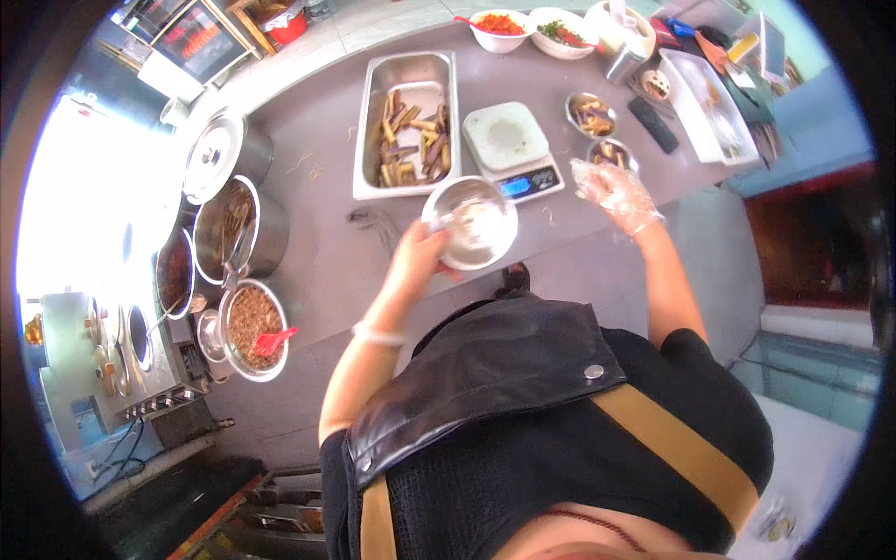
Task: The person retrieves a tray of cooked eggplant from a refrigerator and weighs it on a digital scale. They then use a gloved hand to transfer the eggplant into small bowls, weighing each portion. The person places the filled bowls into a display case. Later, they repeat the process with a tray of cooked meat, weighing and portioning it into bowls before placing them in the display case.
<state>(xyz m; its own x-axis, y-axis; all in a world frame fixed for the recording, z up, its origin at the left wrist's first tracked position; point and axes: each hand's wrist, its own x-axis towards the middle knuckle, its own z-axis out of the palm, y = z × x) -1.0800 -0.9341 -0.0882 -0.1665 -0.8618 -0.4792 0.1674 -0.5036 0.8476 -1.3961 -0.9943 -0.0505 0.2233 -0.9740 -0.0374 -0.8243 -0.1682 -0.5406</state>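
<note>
My left hand (418, 253) is bare and grips the rim of a round steel bowl (470, 222), tilted so that its shiny inside faces up. No food can be made out in it. My right hand (619, 196), in a clear plastic glove, hovers just below a small metal bowl (632, 162) of eggplant strips, fingers spread and slightly blurred. Another small bowl (572, 120) with eggplant strips (593, 116) stands beyond it. Between my hands lies a white digital kitchen scale (505, 136) with a lit display. Left of the scale, a deep steel pan (360, 150) contains more cut eggplant (434, 143).
Steel pots (269, 227) and a bowl of brown crumbly food (253, 322) with a red spoon (273, 341) line the left side. Bowls of chopped red (498, 25) and green (560, 33) food stand at the far edge. A white tray (689, 105) and a black device (654, 124) lie right.
</note>
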